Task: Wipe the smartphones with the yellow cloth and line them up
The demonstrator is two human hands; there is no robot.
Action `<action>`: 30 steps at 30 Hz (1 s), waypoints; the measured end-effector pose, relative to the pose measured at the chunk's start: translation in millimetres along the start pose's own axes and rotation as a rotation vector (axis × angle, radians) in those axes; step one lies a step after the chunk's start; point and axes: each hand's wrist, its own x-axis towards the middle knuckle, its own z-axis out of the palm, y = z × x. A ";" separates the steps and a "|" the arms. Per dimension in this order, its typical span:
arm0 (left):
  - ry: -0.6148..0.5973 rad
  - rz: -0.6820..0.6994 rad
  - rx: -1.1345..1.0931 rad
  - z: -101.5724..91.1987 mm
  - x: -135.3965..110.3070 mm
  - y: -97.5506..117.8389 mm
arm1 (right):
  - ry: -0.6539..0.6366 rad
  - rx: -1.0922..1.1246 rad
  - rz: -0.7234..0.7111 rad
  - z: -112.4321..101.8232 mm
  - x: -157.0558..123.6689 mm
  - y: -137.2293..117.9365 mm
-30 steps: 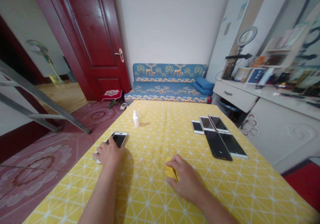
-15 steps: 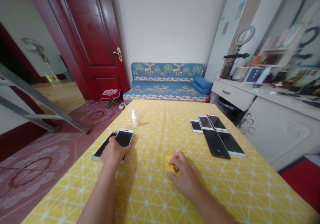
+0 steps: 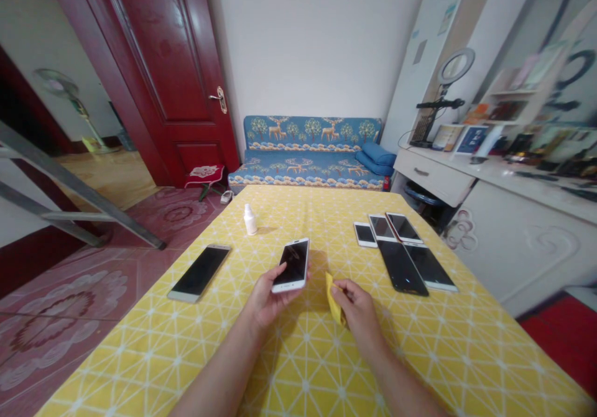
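A white smartphone (image 3: 293, 265) is held above the table by my left hand (image 3: 268, 299), its dark screen facing up and the thumb resting along its left edge. Some of the fingers are hidden beneath the phone. My right hand (image 3: 357, 305), to the right of the phone and apart from it, pinches a yellow cloth (image 3: 334, 302). Farther left, a gold-edged smartphone (image 3: 199, 273) lies screen up on the table.
A white spray bottle (image 3: 250, 219) stands at the far left of the yellow patterned tablecloth (image 3: 298, 355). Several phones lie grouped on the right, among them a black one (image 3: 402, 266) and a small white one (image 3: 365, 235). A blue sofa (image 3: 308, 156) is beyond the table.
My left hand has picked up the white phone from beside the gold-edged one and brought it right, to the middle. My right hand has lifted the yellow cloth slightly and shifted right.
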 end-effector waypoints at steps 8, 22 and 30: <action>-0.177 -0.116 0.120 12.0 -0.6 -29.4 | 0.342 0.077 -0.122 -12.0 2.8 -10.2; -0.048 -0.115 0.011 18.9 -3.1 -46.7 | -0.128 -0.545 -0.839 16.5 -14.9 -18.3; -0.284 -0.197 0.281 22.2 -10.5 -52.5 | 0.214 -0.502 -0.662 -12.9 11.5 -10.9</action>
